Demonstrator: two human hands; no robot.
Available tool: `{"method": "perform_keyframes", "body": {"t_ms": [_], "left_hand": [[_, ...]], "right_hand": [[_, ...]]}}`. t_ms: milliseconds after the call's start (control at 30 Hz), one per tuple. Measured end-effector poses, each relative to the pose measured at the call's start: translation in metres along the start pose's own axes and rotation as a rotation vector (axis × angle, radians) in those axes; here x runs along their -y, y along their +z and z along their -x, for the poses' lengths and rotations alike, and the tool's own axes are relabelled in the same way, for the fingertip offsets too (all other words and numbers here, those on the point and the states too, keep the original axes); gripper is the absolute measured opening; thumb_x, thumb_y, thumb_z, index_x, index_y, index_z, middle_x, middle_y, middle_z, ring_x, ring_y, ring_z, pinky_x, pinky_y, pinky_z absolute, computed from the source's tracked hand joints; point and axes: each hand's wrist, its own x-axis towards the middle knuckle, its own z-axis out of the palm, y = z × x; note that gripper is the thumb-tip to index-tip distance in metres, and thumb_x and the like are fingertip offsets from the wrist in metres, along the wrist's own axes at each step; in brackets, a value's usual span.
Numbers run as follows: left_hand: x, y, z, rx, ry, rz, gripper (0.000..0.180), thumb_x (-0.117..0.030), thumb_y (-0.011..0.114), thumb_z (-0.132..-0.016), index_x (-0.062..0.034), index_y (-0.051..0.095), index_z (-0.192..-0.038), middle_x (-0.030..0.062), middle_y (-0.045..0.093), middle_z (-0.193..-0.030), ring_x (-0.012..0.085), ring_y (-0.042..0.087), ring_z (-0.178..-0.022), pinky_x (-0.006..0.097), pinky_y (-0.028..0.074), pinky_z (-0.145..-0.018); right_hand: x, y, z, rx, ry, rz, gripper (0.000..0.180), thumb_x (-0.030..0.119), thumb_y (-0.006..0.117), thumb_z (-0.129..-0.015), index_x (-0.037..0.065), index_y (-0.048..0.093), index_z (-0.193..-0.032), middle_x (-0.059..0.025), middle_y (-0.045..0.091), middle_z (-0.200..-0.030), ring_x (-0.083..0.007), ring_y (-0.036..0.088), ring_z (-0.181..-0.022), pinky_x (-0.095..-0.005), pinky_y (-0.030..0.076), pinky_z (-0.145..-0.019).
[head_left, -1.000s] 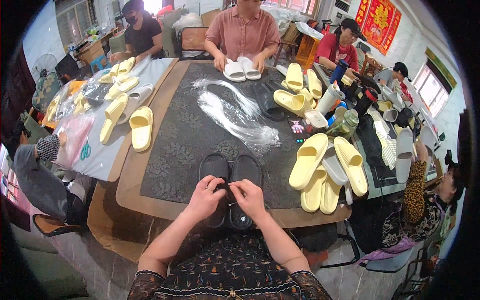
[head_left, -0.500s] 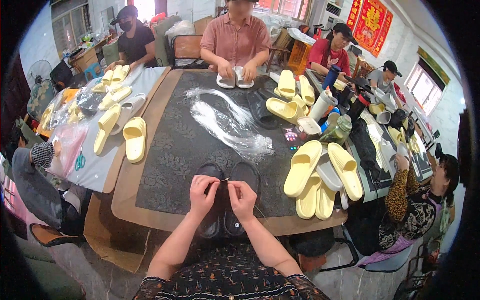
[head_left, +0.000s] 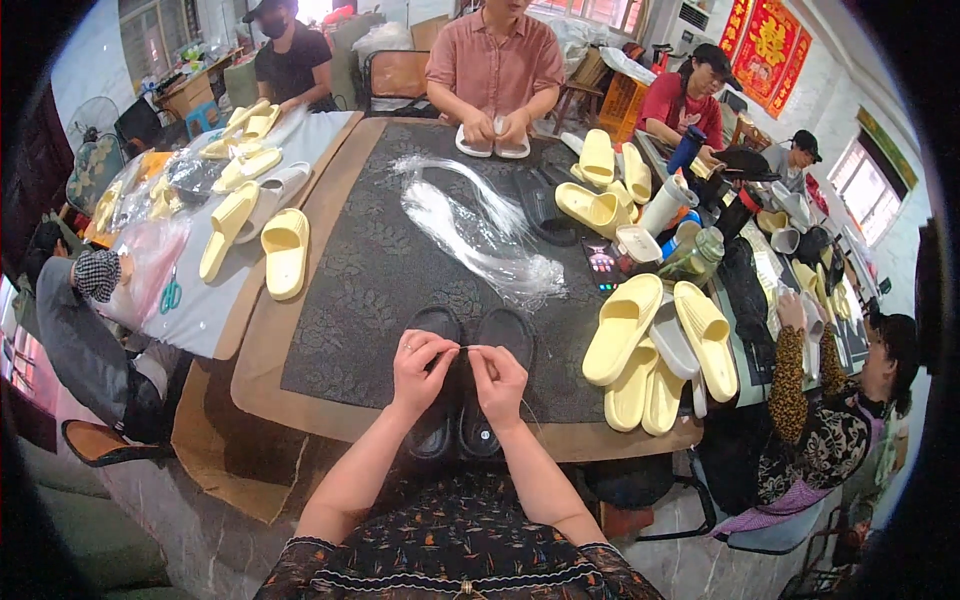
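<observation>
My left hand (head_left: 418, 368) and my right hand (head_left: 497, 382) meet fingertip to fingertip at the near side of the table. Each has thumb and forefinger pinched on a thin strand (head_left: 463, 347), whose kind is too fine to make out. A fine line also trails beside my right wrist. Under my hands lies a pair of black slippers, the left slipper (head_left: 436, 320) and the right slipper (head_left: 507, 330) side by side, partly hidden by my fingers. Beyond them a loose bundle of clear, shiny strands (head_left: 450, 232) is spread over the dark patterned mat (head_left: 340, 330).
Pale yellow slippers (head_left: 622, 330) and a grey slipper (head_left: 674, 340) are piled at my right. Behind them stand a phone (head_left: 602, 262), a jar (head_left: 704, 252) and bottles. Across the table a person (head_left: 495, 75) handles white slippers (head_left: 478, 141). More yellow slippers (head_left: 286, 252) lie left.
My fingertips have come closer together, and less of the strand shows between them. The whole view has shifted slightly, so the table sits farther right and higher.
</observation>
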Motion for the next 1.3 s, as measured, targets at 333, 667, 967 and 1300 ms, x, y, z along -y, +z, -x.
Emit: {"method": "perform_keyframes", "body": {"t_ms": [333, 667, 967, 1300], "left_hand": [[-0.003, 0.001, -0.001, -0.003, 0.026, -0.007, 0.011, -0.005, 0.073, -0.075, -0.0079, 0.07, -0.085, 0.0042, 0.063, -0.081, 0.0244, 0.057, -0.084, 0.036, 0.045, -0.077], [-0.003, 0.001, 0.001, 0.02, 0.074, -0.012, 0.015, -0.005, 0.074, -0.073, -0.0086, 0.07, -0.087, 0.0035, 0.062, -0.079, 0.0238, 0.057, -0.08, 0.036, 0.045, -0.075], [-0.002, 0.003, 0.003, 0.043, 0.003, 0.065, 0.01, -0.006, 0.073, -0.075, -0.0073, 0.07, -0.084, 0.0046, 0.064, -0.081, 0.0246, 0.058, -0.082, 0.036, 0.046, -0.077], [-0.002, 0.003, -0.001, 0.041, 0.019, 0.036, 0.01, -0.005, 0.074, -0.074, -0.0063, 0.07, -0.082, 0.004, 0.066, -0.082, 0.024, 0.059, -0.083, 0.035, 0.047, -0.077]], "right_hand": [[-0.007, 0.002, 0.006, -0.052, 0.1, -0.164, 0.006, 0.004, 0.067, -0.088, 0.0, 0.067, -0.093, 0.0026, 0.061, -0.073, -0.0006, 0.047, -0.06, -0.0176, 0.037, -0.052], [-0.007, -0.004, 0.009, -0.005, 0.168, -0.185, 0.007, 0.005, 0.064, -0.091, 0.0, 0.066, -0.096, 0.0027, 0.064, -0.081, -0.0015, 0.054, -0.07, -0.0176, 0.044, -0.06], [-0.004, -0.001, 0.006, 0.071, 0.099, -0.14, 0.006, 0.004, 0.064, -0.091, -0.002, 0.066, -0.092, 0.0006, 0.064, -0.082, -0.003, 0.055, -0.072, -0.0185, 0.044, -0.062], [-0.01, -0.001, 0.007, 0.023, 0.179, -0.17, 0.005, 0.003, 0.065, -0.09, -0.002, 0.065, -0.091, -0.0012, 0.064, -0.081, -0.0039, 0.056, -0.069, -0.02, 0.046, -0.06]]}}
